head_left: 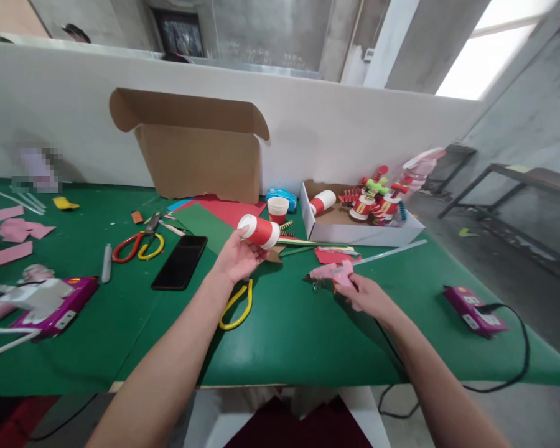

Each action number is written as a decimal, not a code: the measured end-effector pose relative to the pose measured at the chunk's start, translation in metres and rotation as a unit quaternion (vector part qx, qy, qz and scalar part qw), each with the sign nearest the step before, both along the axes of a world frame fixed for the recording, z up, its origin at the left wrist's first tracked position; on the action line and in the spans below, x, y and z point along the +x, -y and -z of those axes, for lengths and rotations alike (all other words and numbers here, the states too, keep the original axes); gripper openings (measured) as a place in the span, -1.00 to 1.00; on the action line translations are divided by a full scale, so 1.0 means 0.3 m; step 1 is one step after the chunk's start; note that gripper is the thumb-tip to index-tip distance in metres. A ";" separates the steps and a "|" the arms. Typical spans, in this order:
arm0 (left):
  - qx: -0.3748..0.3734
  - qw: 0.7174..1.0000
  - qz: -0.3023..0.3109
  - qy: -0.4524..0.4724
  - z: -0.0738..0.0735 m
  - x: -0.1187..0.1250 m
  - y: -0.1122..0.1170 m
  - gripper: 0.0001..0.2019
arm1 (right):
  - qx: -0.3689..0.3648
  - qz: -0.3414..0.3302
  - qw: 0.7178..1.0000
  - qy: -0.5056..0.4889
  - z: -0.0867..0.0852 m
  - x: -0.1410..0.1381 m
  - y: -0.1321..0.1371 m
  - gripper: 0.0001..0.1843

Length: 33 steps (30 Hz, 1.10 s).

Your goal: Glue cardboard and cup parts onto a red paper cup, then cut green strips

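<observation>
Green-covered table (308,336) before a white partition. Left hand (236,258) grips a paper cup (260,231) with a red band, lifted on its side; right hand (366,297) clasps a pink glue gun (330,272), nozzle toward the left hand, yellow-handled scissors (237,306) beneath the left wrist.

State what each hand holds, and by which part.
Left hand holds the red-wrapped cup by its side; right hand the pink glue gun by its handle.

Paper cup (260,231) between phone (179,262) and box (354,235), glue gun (331,272) before the box
</observation>
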<state>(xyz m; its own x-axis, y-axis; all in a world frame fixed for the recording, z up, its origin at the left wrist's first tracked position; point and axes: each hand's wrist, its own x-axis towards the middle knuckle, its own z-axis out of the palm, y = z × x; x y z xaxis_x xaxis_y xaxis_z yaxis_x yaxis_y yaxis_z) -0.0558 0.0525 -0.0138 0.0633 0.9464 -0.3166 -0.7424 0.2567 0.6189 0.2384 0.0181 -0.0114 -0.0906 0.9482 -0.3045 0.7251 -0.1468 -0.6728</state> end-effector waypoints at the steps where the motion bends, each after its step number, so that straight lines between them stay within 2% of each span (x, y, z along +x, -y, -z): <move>1: 0.004 1.000 0.005 -0.002 0.001 0.002 0.001 -0.65 | 0.019 -0.007 1.000 0.024 0.008 0.018 -0.003 -0.73; 6: 0.021 1.000 0.023 -0.003 0.005 0.010 0.005 -0.63 | 0.110 -0.021 0.988 0.107 0.062 0.120 -0.024 -0.68; 8: 0.023 0.999 0.027 -0.005 0.003 0.014 0.008 -0.62 | 0.109 -0.020 0.986 0.123 0.069 0.157 -0.025 -0.67; 11: 0.031 0.999 0.032 -0.007 0.001 0.018 0.013 -0.60 | 0.107 -0.009 0.979 0.171 0.043 0.181 -0.020 -0.66; 14: 0.042 0.999 0.027 -0.010 0.002 0.022 0.014 -0.61 | 0.214 0.054 0.952 0.213 -0.023 0.107 -0.030 -0.58; 16: 0.051 0.999 0.014 -0.011 0.004 0.024 0.014 -0.65 | 0.305 0.085 0.942 0.111 -0.063 -0.020 -0.056 -0.54; 18: 0.064 0.998 0.000 -0.011 0.005 0.026 0.015 -0.68 | 0.337 0.072 0.931 -0.122 -0.078 -0.192 -0.095 -0.52; 20: 0.084 0.996 -0.006 -0.014 0.007 0.027 0.015 -0.68 | 0.272 0.084 0.895 -0.343 -0.061 -0.366 -0.136 -0.45; 23: 0.111 0.994 0.008 -0.024 0.017 0.023 0.012 -0.64 | 0.117 0.104 0.838 -0.523 0.002 -0.534 -0.176 -0.38; 25: 0.123 0.992 0.025 -0.028 0.026 0.021 0.011 -0.63 | 0.068 0.083 0.815 -0.570 0.041 -0.563 -0.178 -0.36; 27: 0.141 0.989 0.039 -0.028 0.032 0.018 0.012 -0.62 | 0.064 0.058 0.801 -0.593 0.061 -0.548 -0.167 -0.35; 31: 0.183 0.979 0.084 -0.028 0.029 0.010 0.021 -0.55 | 0.017 0.019 0.780 -0.626 0.042 -0.491 -0.152 -0.28; 33: 0.197 0.976 0.084 -0.033 0.022 0.004 0.024 -0.49 | -0.015 0.017 0.773 -0.634 0.027 -0.477 -0.156 -0.24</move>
